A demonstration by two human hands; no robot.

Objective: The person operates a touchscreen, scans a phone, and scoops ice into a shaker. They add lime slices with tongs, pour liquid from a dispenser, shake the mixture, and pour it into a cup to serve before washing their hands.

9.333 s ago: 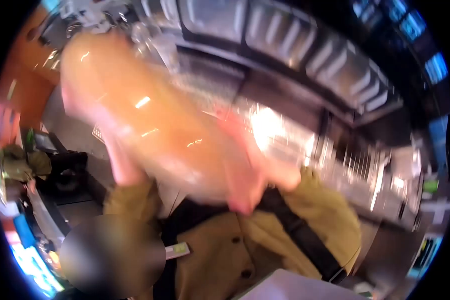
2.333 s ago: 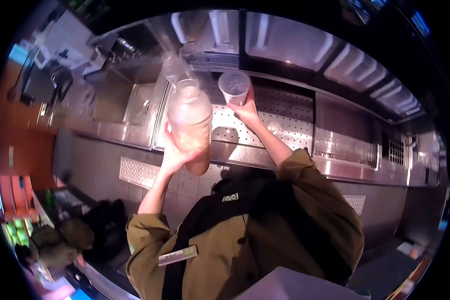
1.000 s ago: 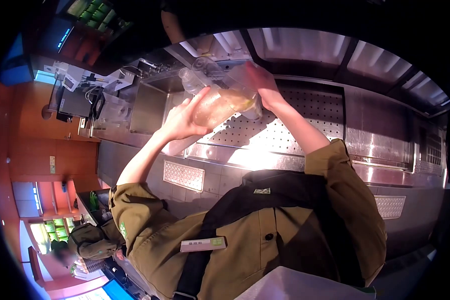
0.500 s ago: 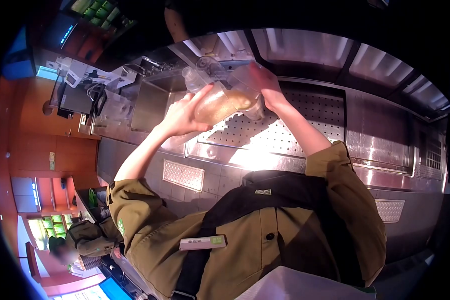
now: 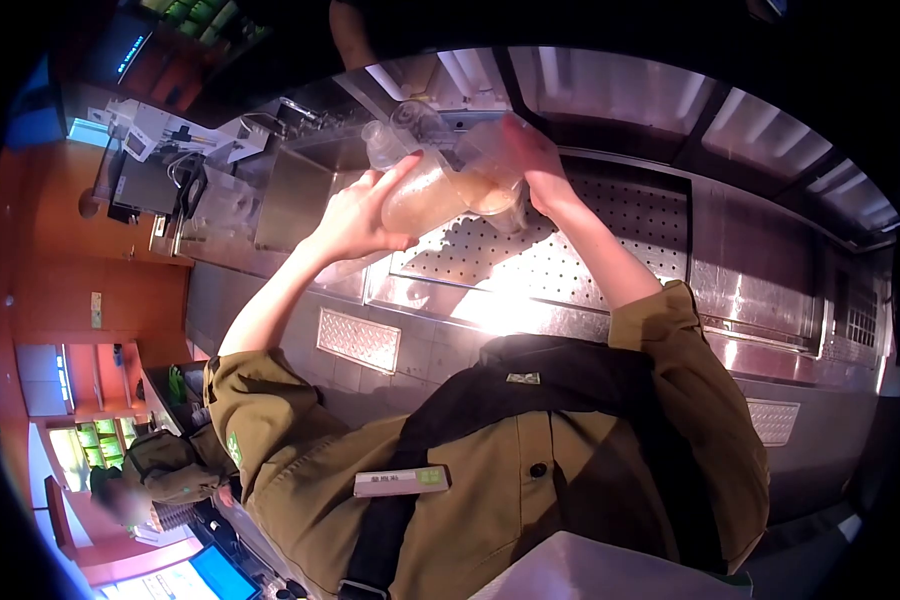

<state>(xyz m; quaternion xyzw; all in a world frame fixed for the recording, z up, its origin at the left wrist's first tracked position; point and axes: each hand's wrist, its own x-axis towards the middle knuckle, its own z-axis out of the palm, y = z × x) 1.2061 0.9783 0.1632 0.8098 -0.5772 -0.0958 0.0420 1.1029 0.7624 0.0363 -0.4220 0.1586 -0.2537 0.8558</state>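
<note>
My left hand (image 5: 360,215) is wrapped round a clear plastic pitcher (image 5: 422,205) that is tilted and holds a pale yellowish, frothy-looking content. Its mouth meets a clear plastic cup (image 5: 482,160), gripped by my right hand (image 5: 536,160), with some of the same pale content at the cup's lower end. Both vessels are over the edge of a perforated metal drain tray (image 5: 620,215). Just behind them stand other clear containers (image 5: 417,120), partly hidden by the pitcher and my fingers.
Left of my hands is a steel sink (image 5: 295,205) with a tap (image 5: 300,108) behind it. White machines (image 5: 135,135) stand farther left on the counter. Steel counter (image 5: 760,265) runs to the right. Another person (image 5: 165,465) is behind me at lower left.
The pitcher is tilted slightly differently, and more pale content shows in the cup in my right hand. Both hands keep their hold; the view has shifted slightly.
</note>
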